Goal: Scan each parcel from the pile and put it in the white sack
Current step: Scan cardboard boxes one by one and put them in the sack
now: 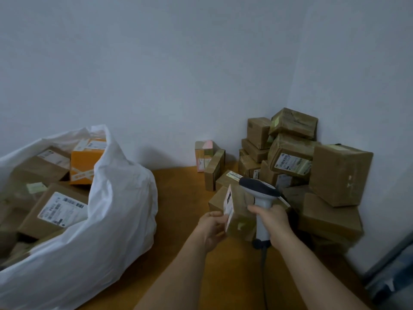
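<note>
Parcel [240, 211], a small brown box, held at centre above the wooden floor [178, 231]. At left, white sack [116, 209], mouth open, holding brown boxes and an orange box [86, 162]. Left hand [212, 229] pinches the parcel's labelled edge; right hand [273, 222] grips the scanner [260, 193]. At right, pile [312, 166] against the wall corner.

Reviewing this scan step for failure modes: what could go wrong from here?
1. The left hand holds the parcel with its label edge-on to the scanner in the right hand; the read may miss.
2. The pile is stacked unevenly against the wall; pulling boxes could topple it.
3. The white sack looks nearly full; parcels might spill.
</note>
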